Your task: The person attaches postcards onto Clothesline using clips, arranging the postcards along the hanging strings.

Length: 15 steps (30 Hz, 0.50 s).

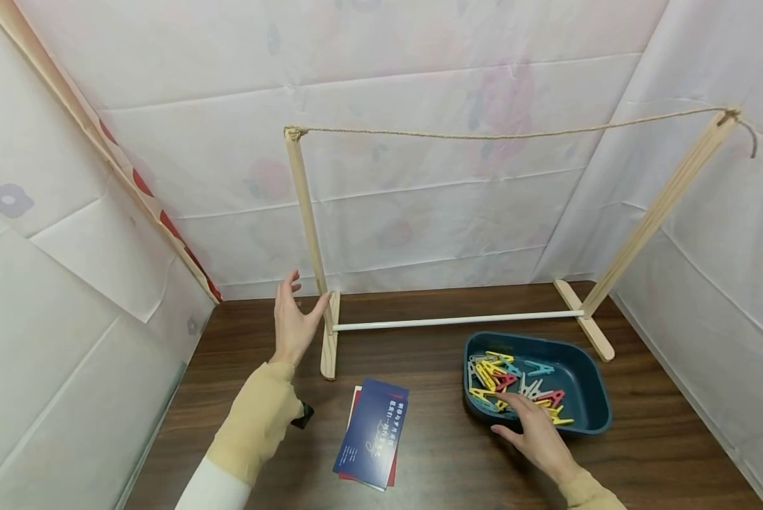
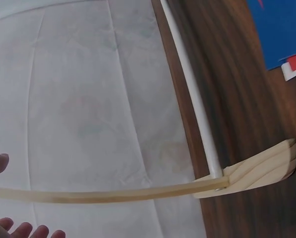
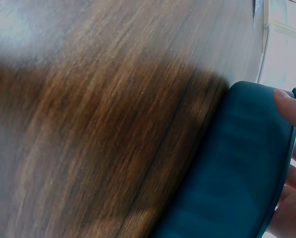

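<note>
My left hand (image 1: 296, 327) is raised beside the left post (image 1: 307, 205) of a wooden stand, thumb and fingers spread apart. In the left wrist view its fingers (image 2: 24, 230) hold nothing; whether the thumb touches the post I cannot tell. My right hand (image 1: 537, 431) is at the near left side of a dark blue basin (image 1: 581, 375), fingers reaching over the rim towards clothespins (image 1: 499, 372) in yellow, red, blue and grey. Its thumb (image 3: 289, 106) lies by the outside of the rim. No clothespin is seen pinched; the fingertips are partly hidden.
A twine line (image 1: 451, 135) runs between the tops of the stand's posts, and a white bar (image 1: 458, 321) joins their feet. A small stack of cards (image 1: 375, 432), blue on top, lies on the brown table (image 1: 432, 467). White sheets (image 1: 419, 234) hang behind and at the sides.
</note>
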### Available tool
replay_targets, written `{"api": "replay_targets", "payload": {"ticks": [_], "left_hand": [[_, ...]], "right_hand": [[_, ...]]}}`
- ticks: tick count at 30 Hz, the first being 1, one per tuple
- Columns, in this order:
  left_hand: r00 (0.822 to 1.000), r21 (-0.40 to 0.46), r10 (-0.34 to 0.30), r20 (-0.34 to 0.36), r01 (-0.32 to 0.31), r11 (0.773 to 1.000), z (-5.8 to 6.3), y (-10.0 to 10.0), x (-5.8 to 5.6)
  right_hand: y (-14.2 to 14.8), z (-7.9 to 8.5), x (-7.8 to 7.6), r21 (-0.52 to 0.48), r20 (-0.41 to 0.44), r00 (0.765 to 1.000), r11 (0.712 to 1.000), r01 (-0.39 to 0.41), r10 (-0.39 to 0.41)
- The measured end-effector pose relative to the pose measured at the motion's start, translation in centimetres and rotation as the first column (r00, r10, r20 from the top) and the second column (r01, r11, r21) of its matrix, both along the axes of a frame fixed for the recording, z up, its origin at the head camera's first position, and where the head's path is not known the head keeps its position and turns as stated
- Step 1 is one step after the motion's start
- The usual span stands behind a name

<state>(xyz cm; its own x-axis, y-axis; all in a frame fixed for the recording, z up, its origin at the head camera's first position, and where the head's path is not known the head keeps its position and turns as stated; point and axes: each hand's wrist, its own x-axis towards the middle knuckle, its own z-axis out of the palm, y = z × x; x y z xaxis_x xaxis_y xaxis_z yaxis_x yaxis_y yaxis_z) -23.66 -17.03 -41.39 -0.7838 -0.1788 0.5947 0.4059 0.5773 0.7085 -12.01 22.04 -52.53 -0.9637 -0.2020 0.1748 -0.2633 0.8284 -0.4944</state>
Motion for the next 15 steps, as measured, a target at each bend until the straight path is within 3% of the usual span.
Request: {"api": "replay_targets", "payload": {"ticks": [7,15], "left_hand": [[0.999,0.017,-0.001,0.037,0.001,1.000,1.4,-0.2,-1.6],[0.991,0.079,-0.093,0.098,0.086,0.993,3.1,-0.4,-3.4]], "right_hand": [[0.0,-0.1,0.1,-0.007,-0.039,0.999,1.000,-0.029,0.029],[-0.2,-0.2,0.1,0.026,-0.053,0.998,0.999,-0.021,0.023]]}}
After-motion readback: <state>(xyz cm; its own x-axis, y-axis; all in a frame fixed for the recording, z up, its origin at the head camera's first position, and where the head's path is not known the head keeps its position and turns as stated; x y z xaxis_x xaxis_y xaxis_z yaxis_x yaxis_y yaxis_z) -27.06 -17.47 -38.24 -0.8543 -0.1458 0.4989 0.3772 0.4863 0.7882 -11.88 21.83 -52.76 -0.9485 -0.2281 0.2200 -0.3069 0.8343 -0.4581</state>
